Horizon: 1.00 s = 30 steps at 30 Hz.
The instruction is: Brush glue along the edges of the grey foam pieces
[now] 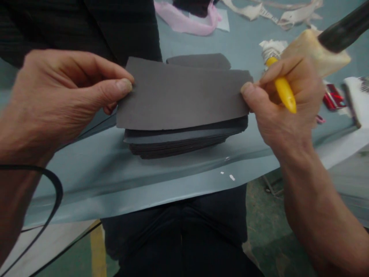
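My left hand (77, 88) pinches the left edge of a dark grey rectangular sheet (187, 96) between thumb and fingers. At the other end, my right hand (288, 92) pinches the sheet's right edge with thumb and fingertips. That hand also carries a yellow-handled brush (284, 90) tucked between its fingers, its whitish head pointing away from me. Beneath the sheet is a thick stack of similar dark sheets (184, 140), its edges uneven. Another dark grey piece (198, 60) shows behind the held sheet, partly hidden by it.
The stack rests on a table with a blue-grey cover (95, 184). A large black stack (127, 27) stands far left. Pink cloth (184, 21) and pale scraps (300, 15) lie at the back. A yellowish block (315, 52) touches a dark rod (346, 29). A black cable (56, 184) loops near my left forearm.
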Available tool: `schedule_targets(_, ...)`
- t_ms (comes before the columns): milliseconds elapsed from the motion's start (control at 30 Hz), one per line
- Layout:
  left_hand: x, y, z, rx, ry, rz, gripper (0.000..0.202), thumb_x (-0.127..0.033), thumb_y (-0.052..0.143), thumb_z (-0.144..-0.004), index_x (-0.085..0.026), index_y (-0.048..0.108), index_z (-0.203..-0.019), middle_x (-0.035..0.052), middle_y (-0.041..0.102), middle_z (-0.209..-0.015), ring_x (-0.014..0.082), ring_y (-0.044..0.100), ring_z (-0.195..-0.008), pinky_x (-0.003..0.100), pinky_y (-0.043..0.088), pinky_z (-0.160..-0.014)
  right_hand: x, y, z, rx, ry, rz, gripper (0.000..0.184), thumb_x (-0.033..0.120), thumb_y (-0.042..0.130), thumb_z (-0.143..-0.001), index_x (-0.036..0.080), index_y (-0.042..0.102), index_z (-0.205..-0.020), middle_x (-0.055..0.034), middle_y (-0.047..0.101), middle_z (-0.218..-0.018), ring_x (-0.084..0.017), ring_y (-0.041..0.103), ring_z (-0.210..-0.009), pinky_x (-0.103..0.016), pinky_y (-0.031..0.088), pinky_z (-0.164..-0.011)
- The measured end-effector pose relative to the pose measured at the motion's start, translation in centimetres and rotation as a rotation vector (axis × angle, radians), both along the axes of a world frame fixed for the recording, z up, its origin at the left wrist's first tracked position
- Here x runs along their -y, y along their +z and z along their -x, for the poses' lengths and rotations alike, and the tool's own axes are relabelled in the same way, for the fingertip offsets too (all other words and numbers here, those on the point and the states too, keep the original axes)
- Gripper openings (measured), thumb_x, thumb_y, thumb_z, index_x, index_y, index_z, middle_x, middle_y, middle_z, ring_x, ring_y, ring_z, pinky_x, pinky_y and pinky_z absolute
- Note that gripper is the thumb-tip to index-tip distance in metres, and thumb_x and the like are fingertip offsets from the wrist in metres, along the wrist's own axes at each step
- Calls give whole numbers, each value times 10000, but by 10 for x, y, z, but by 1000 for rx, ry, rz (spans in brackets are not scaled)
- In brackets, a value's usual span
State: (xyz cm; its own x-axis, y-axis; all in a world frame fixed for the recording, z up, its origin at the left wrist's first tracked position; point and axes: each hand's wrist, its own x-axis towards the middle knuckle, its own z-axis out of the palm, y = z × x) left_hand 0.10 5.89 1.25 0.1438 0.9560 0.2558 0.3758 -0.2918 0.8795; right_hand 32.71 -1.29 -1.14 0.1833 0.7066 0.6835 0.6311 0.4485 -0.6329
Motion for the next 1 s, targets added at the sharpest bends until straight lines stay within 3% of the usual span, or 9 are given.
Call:
schedule_targets(67, 4, 4, -3, -69, -87, -13, 224, -314, 860, -849, -144, 859, -995, -38, 709, -739, 40, 567, -634, 171, 469, -628, 1, 0, 0, 8, 1, -2, 250, 164, 787, -806, 263, 562, -853, 53, 551, -719, -116, 468, -597, -277, 363, -556)
schedule_targets(167, 7, 6, -5, -31, -162, 8, 151, -266, 836, -861, -148, 845, -954, -43, 689, -717, 20, 555, -626, 102, 406, -554, 1, -2, -4, 25, 4, -33, 257, 156, 808, -803, 246, 569, -823, 55, 522, -699, -96, 437, -570, -266, 326, -536)
schedule_targets(367, 10, 4, -1, -80, -196, -15, 255, -358, 846, -852, -132, 825, -968, -57, 672, -710, 10, 545, -594, 99, 420, -540, 2, -5, -10, 84, 4, -38, 348, 412, 876, -855, 237, 579, -800, 75, 499, -676, -76, 423, -542, -239, 315, -518)
schedule_targets(500, 12, 3, 1, -34, -203, 12, 184, -292, 829, -837, -142, 830, -944, -49, 670, -686, 17, 548, -590, 87, 415, -514, 5, -7, -8, 52, -30, -21, 295, 374, 869, -833, 240, 609, -794, 75, 498, -663, -88, 427, -543, -270, 331, -525)
schedule_targets(767, 12, 2, 3, -133, -158, -1, 358, -470, 848, -830, -142, 815, -966, -39, 672, -716, 39, 581, -575, 156, 507, -554, 5, -7, -4, 25, -33, -12, 255, 341, 844, -792, 241, 610, -778, 70, 507, -662, -101, 425, -548, -285, 312, -549)
schedule_targets(900, 14, 2, 5, -161, -142, 3, 405, -525, 839, -854, -147, 799, -993, -28, 665, -736, 128, 724, -728, 244, 617, -659, 6, -7, -2, 31, -38, -16, 239, 332, 843, -784, 240, 622, -778, 68, 511, -649, -101, 421, -548, -285, 308, -554)
schedule_targets(1000, 16, 2, 4, -179, -133, 2, 408, -536, 829, -863, -151, 797, -994, -31, 656, -728, 136, 736, -744, 237, 613, -650, 6, -8, -2, 23, -36, -18, 218, 326, 848, -778, 244, 646, -789, 69, 522, -641, -98, 425, -540, -276, 318, -544)
